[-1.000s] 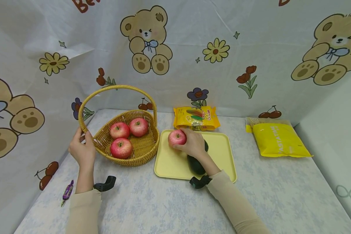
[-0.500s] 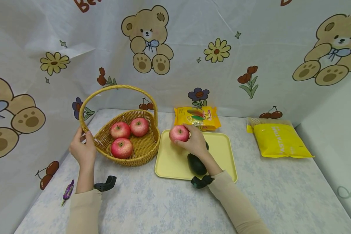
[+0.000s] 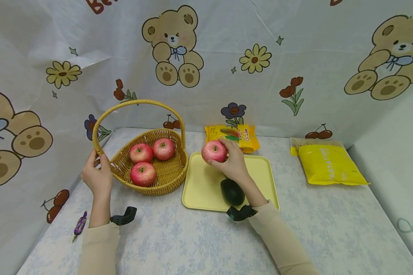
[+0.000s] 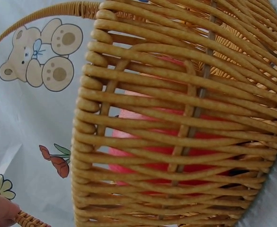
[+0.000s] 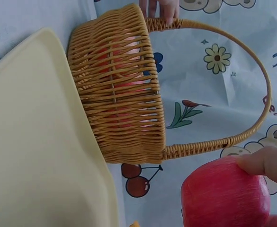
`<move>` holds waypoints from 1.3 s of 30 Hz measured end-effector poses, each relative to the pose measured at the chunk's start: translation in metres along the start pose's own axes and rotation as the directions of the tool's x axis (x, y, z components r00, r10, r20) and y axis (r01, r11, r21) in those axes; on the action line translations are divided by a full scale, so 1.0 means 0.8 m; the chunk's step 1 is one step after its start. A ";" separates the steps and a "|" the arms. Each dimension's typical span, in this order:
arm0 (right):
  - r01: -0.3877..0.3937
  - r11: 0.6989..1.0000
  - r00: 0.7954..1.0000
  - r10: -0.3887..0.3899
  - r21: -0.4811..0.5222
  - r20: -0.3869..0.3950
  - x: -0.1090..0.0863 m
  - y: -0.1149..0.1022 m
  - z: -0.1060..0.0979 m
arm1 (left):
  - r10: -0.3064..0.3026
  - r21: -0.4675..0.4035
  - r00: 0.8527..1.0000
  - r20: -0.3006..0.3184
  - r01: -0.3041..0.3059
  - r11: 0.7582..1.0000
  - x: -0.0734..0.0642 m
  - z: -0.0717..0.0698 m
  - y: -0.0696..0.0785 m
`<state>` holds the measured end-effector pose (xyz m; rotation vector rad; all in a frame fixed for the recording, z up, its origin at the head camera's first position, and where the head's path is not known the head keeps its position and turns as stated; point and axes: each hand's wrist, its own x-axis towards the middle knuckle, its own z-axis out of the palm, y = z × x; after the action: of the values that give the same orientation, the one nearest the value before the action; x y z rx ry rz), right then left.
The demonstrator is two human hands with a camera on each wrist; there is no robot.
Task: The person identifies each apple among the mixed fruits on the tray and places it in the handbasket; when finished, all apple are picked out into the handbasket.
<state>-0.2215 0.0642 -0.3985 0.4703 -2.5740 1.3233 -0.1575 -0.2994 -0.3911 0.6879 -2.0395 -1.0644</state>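
My left hand (image 3: 97,173) grips the handle of a wicker basket (image 3: 168,189) low on its left side. Inside the basket lie three red apples (image 3: 143,174). Above a pale yellow tray (image 3: 201,196), my right hand (image 3: 234,162) holds another apple (image 3: 214,151) between thumb and fingers. In the right wrist view that apple (image 5: 226,196) is off the tray, apart from the basket. A dark green avocado-like item (image 3: 232,192) lies on the tray below my right wrist; the forearm partly borders it. The left wrist view shows the basket's woven wall (image 4: 185,118) with red apple behind it.
Behind the tray lies a yellow packet (image 3: 249,143), partly hidden by the right hand and apple. A yellow pasta bag (image 3: 330,164) rests at the right. A purple wrapped candy (image 3: 80,226) lies left of the left forearm. A printed cloth hangs behind.
My right hand has lifted the apple up off the tray and shifted slightly right, uncovering more of the dark green item. The left hand and basket stay in place.
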 end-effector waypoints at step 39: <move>0.203 0.978 0.948 -0.184 -0.048 0.261 0.024 -0.096 0.112 | -0.001 -0.010 1.000 0.009 0.001 1.000 0.000 -0.001 0.001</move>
<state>-0.2146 -0.0543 -0.3863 0.9088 -2.6809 1.1623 -0.1571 -0.2995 -0.3897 0.6800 -2.0403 -1.0790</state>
